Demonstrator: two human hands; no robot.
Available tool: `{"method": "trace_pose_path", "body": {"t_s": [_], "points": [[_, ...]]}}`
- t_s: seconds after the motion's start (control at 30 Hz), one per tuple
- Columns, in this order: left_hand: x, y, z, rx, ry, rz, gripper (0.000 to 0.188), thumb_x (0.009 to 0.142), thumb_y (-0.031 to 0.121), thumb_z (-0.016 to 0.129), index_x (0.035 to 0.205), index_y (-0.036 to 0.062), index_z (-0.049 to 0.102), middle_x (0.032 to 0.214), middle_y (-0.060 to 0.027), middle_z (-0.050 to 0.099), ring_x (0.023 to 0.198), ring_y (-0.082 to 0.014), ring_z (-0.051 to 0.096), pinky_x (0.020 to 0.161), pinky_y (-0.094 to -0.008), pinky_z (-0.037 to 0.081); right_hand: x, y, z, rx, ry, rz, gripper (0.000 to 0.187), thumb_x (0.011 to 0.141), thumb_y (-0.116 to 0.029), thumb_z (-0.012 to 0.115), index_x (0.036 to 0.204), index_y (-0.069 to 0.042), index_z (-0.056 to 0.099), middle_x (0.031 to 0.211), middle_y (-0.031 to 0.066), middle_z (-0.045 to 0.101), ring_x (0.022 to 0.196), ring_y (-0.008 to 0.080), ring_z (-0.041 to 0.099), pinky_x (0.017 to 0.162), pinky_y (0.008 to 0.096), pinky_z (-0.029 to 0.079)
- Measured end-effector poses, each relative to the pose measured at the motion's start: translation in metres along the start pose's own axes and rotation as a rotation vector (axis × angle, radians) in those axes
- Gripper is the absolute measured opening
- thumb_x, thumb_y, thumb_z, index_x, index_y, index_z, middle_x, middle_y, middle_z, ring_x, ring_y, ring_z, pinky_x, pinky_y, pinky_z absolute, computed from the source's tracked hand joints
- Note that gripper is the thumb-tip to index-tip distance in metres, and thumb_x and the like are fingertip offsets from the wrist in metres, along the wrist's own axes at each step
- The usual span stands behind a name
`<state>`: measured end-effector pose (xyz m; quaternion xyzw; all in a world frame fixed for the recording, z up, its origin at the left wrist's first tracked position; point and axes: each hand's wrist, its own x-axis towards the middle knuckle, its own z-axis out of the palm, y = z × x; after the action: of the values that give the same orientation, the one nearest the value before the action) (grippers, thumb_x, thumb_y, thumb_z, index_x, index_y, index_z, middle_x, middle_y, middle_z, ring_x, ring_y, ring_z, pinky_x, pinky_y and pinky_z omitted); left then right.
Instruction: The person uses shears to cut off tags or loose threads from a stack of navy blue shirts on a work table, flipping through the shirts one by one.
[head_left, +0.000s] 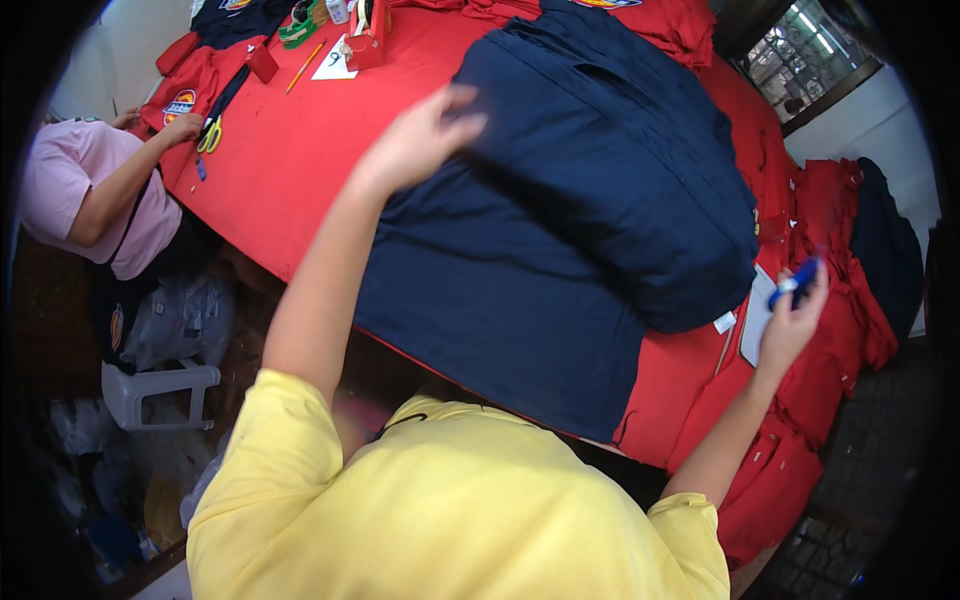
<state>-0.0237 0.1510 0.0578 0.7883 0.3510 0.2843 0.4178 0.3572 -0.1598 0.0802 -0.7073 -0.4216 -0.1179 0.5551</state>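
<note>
A large navy-blue garment (500, 290) is spread over the red-covered table in front of me, with a thick pile of navy cloth (610, 170) folded up on its far right part. My left hand (425, 140) hovers by the left edge of that pile, thumb and fingers apart and nothing seen in them. Out to the right, my right hand (795, 320) grips a small blue object (796, 283), too blurred to name its kind. Just left of that hand lies a flat white pad or board (757, 318), partly covered by the fingers. A small white tag (725, 322) lies beside the navy pile.
Red garments (830, 230) are heaped along the right side, with dark cloth (885, 240) behind. Yellow-handled scissors (210, 136), a pencil (305, 68) and a red box (366, 45) sit at the far left. A co-worker in pink (105, 190) handles red cloth near a white stool (160, 390).
</note>
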Motion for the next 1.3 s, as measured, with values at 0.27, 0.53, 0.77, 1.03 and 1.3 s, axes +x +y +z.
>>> {"method": "trace_pose_path", "body": {"t_s": [0.27, 0.53, 0.77, 1.03, 1.3], "points": [[-0.14, -0.147, 0.031, 0.803, 0.57, -0.175, 0.034, 0.088, 0.027, 0.064, 0.108, 0.0016, 0.056, 0.098, -0.0171, 0.058, 0.093, -0.0361, 0.056, 0.08, -0.0449, 0.044, -0.035, 0.046, 0.114, -0.355, -0.042, -0.282, 0.068, 0.075, 0.001, 0.053, 0.141, 0.0, 0.036, 0.12, 0.0227, 0.049, 0.112, 0.0393, 0.048, 0.097, 0.0439, 0.038], [-0.027, -0.133, -0.05, 0.865, 0.221, -0.414, 0.033, 0.086, 0.02, 0.06, 0.115, 0.0052, 0.058, 0.113, -0.0159, 0.059, 0.111, -0.0353, 0.054, 0.094, -0.0454, 0.042, -0.067, 0.035, 0.152, -0.365, 0.046, -0.168, 0.066, 0.08, -0.007, 0.052, 0.142, 0.003, 0.032, 0.127, 0.0251, 0.045, 0.117, 0.0411, 0.044, 0.102, 0.0455, 0.034], [0.09, -0.097, -0.011, -0.197, 0.128, -0.094, 0.04, 0.083, 0.02, 0.069, 0.119, 0.003, 0.062, 0.11, -0.0151, 0.067, 0.1, -0.0231, 0.064, 0.088, -0.0329, 0.048, -0.056, 0.052, 0.144, -0.364, -0.007, -0.25, 0.068, 0.077, -0.004, 0.048, 0.141, 0.007, 0.03, 0.133, 0.0265, 0.043, 0.117, 0.0428, 0.043, 0.102, 0.0466, 0.034], [0.074, -0.094, -0.068, -0.091, 0.064, -0.214, 0.018, 0.079, 0.008, 0.071, 0.094, -0.0024, 0.07, 0.082, -0.0143, 0.07, 0.076, -0.0153, 0.068, 0.073, -0.0297, 0.053, -0.04, -0.036, 0.136, -0.049, -0.011, -0.078, 0.06, 0.085, -0.002, 0.057, 0.142, 0.0, 0.036, 0.118, 0.0162, 0.053, 0.107, 0.0263, 0.055, 0.093, 0.035, 0.042], [0.056, -0.049, -0.076, 0.483, 0.03, -0.045, 0.015, 0.081, 0.007, 0.065, 0.093, -0.0014, 0.069, 0.087, -0.0153, 0.07, 0.083, -0.0261, 0.068, 0.076, -0.0361, 0.052, -0.117, -0.15, 0.268, 1.162, -1.095, 0.857, 0.047, 0.095, -0.017, 0.054, 0.135, 0.003, 0.038, 0.099, 0.0145, 0.061, 0.091, 0.0314, 0.067, 0.083, 0.0407, 0.055]]}}
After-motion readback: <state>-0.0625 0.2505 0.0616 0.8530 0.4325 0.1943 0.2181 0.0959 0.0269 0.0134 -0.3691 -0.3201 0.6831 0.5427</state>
